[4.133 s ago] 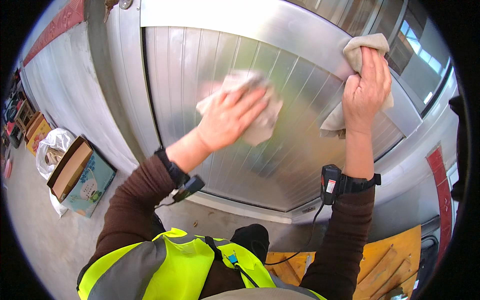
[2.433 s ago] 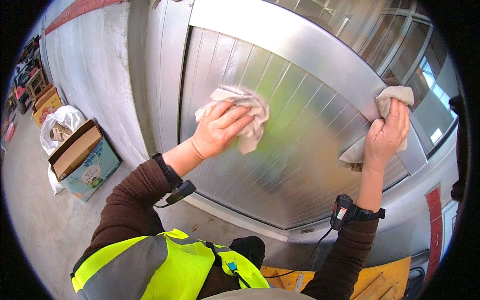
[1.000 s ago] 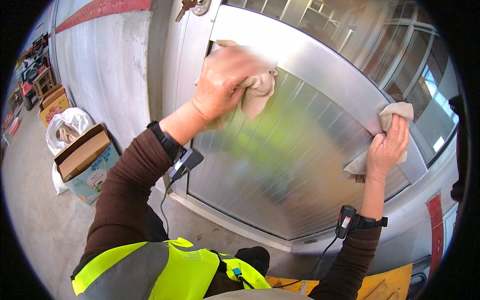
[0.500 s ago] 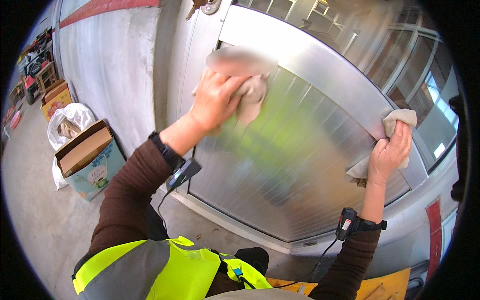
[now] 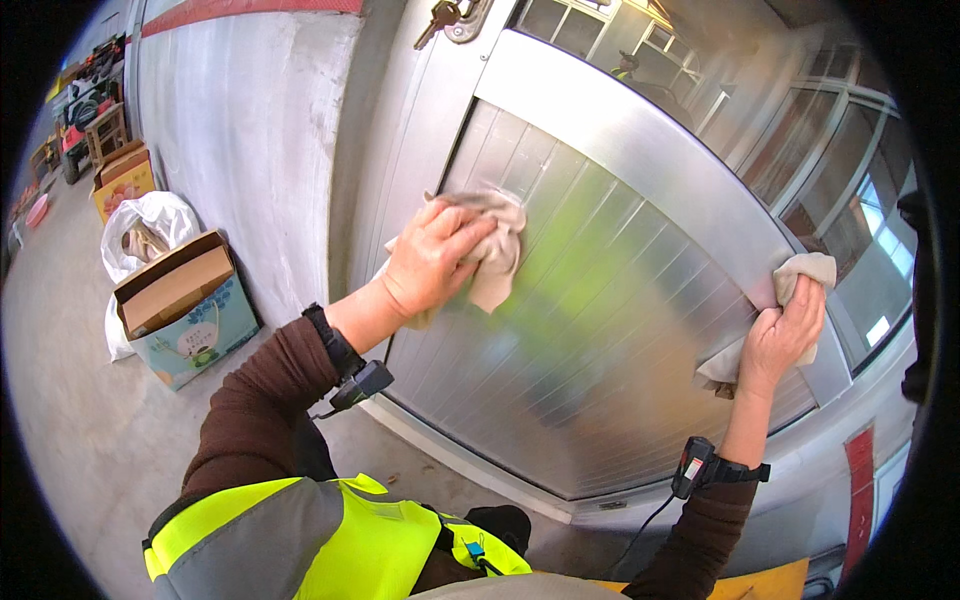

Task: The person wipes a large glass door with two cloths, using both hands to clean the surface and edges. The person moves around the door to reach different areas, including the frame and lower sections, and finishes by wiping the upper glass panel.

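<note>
A shiny, ribbed metal door (image 5: pixel 600 330) with a glazed upper part fills the middle and right. My left hand (image 5: pixel 436 252) is closed round a crumpled beige cloth (image 5: pixel 497 262), pressed to the ribbed panel near its left edge. Cloth sticks out past the fingers on both sides. At the right side of the door frame, my right hand (image 5: pixel 783 335) grips another beige cloth (image 5: pixel 806 268). One end shows above the fingertips, another hangs down beside the palm. Part of each cloth is hidden behind the fingers.
Keys (image 5: pixel 437 22) hang at the lock on the door's upper left. On the concrete floor at left stand an open blue carton (image 5: pixel 195 340), a white plastic bag (image 5: pixel 165 215) and a yellow box (image 5: pixel 126 188). Something yellow (image 5: pixel 765 585) lies low at right.
My left hand has moved down the panel with its cloth. My right hand stays at the frame with its cloth. The view has shifted slightly, so the keys show more fully.
</note>
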The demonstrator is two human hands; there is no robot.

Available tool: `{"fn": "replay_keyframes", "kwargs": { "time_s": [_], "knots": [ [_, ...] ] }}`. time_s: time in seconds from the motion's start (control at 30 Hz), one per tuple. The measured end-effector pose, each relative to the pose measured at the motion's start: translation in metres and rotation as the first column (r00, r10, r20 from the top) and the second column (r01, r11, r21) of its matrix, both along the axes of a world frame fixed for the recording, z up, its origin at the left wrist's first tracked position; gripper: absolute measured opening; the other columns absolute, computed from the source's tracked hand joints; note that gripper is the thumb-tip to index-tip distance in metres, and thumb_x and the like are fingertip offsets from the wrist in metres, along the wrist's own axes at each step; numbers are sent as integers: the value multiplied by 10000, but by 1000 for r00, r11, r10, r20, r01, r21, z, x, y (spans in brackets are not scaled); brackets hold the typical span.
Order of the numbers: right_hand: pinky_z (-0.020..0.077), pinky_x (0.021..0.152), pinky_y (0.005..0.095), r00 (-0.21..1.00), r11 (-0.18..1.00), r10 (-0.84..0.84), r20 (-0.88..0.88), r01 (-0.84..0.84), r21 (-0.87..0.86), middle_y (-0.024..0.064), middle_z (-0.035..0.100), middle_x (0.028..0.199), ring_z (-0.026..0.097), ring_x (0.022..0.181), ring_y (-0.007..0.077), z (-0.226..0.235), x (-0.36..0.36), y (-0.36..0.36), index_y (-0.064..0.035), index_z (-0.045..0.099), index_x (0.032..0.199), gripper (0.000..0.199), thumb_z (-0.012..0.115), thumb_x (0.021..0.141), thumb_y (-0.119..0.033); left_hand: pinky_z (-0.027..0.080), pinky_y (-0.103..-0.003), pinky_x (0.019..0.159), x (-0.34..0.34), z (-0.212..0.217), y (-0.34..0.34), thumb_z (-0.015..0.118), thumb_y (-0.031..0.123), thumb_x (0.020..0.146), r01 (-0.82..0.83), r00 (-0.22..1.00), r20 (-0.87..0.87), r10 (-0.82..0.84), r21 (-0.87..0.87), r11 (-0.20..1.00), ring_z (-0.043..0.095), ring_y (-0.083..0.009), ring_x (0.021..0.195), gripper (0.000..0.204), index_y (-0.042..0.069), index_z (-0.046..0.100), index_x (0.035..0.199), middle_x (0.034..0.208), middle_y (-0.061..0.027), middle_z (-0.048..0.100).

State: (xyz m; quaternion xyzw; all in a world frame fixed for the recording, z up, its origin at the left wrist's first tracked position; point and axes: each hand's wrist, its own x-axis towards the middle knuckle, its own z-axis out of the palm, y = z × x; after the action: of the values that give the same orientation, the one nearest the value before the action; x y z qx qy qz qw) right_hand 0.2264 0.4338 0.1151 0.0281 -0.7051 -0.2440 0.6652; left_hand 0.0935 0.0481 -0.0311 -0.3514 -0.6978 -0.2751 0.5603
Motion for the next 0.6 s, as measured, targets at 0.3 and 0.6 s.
{"fn": "replay_keyframes", "kwargs": {
  "time_s": [0.3, 0.6],
  "knots": [
    [281, 1089, 466, 1000, 1000, 24, 19, -23, -19, 160, 508, 1323, 422, 1277, 359, 0, 2, -1, -5, 497, 1312, 592, 468, 722, 32, 365, -459, 1038, -16, 43, 21, 698, 49, 667, -180, 981, -61, 186, 98, 979, 464, -386, 1235, 643, -3, 524, 1284, 1333, -226, 498],
    [286, 1083, 461, 1000, 999, 25, -15, -25, -28, 156, 514, 1316, 428, 1269, 355, -2, 0, -6, -16, 512, 1305, 603, 477, 705, 41, 381, -478, 1007, -20, 44, 53, 622, -25, 661, -118, 991, -22, 134, 352, 929, 493, -405, 1139, 547, 32, 573, 1203, 1240, -193, 548]
  ]
}}
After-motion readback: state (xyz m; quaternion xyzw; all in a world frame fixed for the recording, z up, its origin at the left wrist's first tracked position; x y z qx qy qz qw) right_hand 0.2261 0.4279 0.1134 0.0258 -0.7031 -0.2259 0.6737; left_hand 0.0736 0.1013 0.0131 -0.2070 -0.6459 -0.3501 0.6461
